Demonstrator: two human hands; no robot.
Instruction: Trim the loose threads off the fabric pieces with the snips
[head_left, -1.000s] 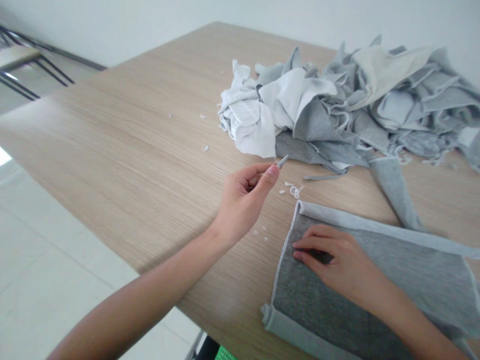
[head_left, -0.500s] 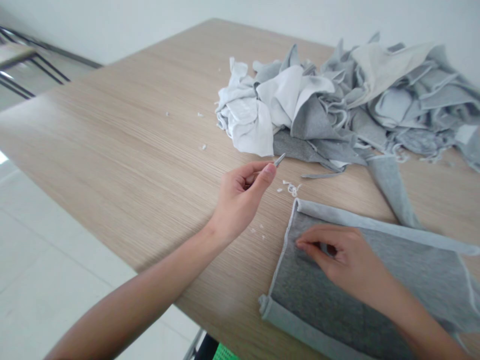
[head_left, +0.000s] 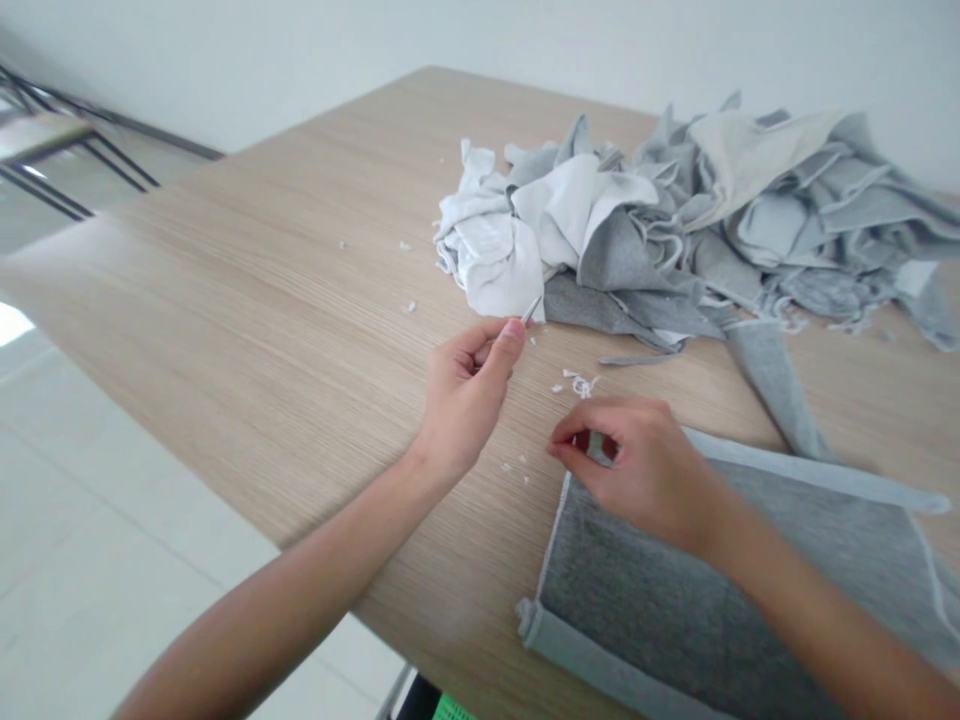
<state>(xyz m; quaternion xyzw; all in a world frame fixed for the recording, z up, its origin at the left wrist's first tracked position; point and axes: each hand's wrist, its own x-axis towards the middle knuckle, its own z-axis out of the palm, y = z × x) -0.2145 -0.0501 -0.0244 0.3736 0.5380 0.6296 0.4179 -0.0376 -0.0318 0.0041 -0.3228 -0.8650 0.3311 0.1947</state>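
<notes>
My left hand (head_left: 469, 395) is closed around a slim pointed metal tool (head_left: 531, 309). Only the tool's tip shows past the thumb, so its exact kind stays hidden. My right hand (head_left: 634, 465) is pinched, thumb against forefinger, just above the upper left corner of a grey knit fabric piece (head_left: 697, 590). Whatever may be between those fingertips is too small to see. White stitching runs along the fabric's left edge, and lighter grey bands (head_left: 810, 477) border its long sides. Just beyond my right hand lies a little heap of white thread scraps (head_left: 581, 384).
A large pile of white and grey fabric scraps (head_left: 622, 235) covers the table's back right. From it a grey strip (head_left: 780, 385) reaches toward the fabric piece. Lint bits (head_left: 412, 307) dot the wooden table (head_left: 300, 300). A stool (head_left: 45, 138) stands at far left.
My right hand has moved up and left, from over the grey fabric to its corner, still pinched. My left hand has shifted slightly left with the metal tool. The view has tilted a little.
</notes>
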